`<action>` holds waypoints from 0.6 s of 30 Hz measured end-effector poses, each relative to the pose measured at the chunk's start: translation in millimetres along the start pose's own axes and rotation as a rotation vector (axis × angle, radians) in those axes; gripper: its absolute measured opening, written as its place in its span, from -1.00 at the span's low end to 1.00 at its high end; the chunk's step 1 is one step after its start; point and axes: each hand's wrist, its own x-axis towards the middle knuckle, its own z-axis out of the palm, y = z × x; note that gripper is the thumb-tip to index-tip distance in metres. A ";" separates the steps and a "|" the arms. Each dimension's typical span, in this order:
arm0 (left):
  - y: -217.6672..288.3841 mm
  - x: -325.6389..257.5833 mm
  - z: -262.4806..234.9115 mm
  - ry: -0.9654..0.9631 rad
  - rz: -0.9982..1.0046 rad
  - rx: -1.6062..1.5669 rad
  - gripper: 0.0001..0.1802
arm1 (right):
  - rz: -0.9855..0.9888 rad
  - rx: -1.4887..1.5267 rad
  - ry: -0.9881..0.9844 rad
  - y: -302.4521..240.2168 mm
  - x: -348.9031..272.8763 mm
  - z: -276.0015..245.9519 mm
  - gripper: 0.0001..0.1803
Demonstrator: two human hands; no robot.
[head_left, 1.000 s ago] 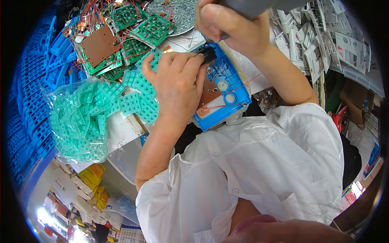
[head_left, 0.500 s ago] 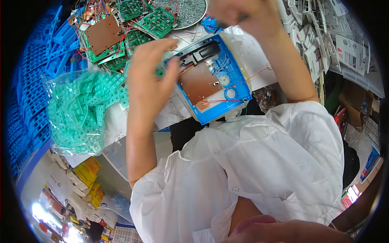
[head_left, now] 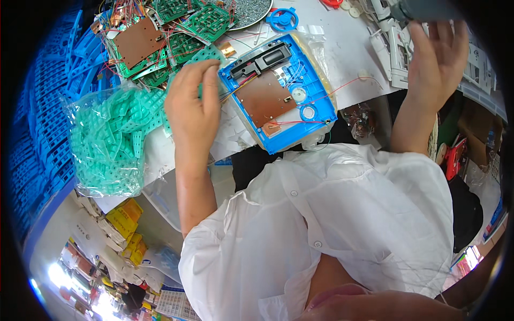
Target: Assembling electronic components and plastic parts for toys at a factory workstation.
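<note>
In front of me lies a blue plastic housing (head_left: 316, 127), inner side up. Inside it are a brown circuit board (head_left: 265, 101), a black battery compartment (head_left: 262, 60) and thin wires. My left hand (head_left: 193, 99) hovers at its left edge, beside a green rubber keypad (head_left: 209, 53). Its fingers curve loosely, with a gap before the thumb and nothing visible held. Far to the right, my right hand (head_left: 439, 67) is raised with fingers stretched and apart. Just beyond its fingertips is a blurred dark grey object (head_left: 428, 9), cut off by the picture's edge; its kind is unclear.
Green circuit boards (head_left: 206, 24) with wires are heaped at the back left, near a tray of small metal parts (head_left: 249, 10). A clear bag of green rubber keypads (head_left: 110, 144) lies left. White plastic parts (head_left: 399, 53) are piled right. A blue ring (head_left: 282, 20) lies behind the housing.
My right hand has swung from above the housing far to the right, its fingers now spread. My left hand has shifted slightly left, off the housing's edge.
</note>
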 end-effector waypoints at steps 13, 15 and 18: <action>49.9 9.8 11.7 0.030 0.124 0.026 -0.53 | -0.241 -0.245 0.113 -15.0 -14.5 1.2 -0.32; 61.3 6.0 -4.1 0.070 0.012 0.011 -0.49 | -0.368 -0.287 0.093 -23.0 -18.1 7.6 -0.36; 51.4 -7.0 -24.0 0.124 -0.037 0.060 -0.53 | -0.135 -0.310 -0.589 -29.8 -36.8 25.1 -0.30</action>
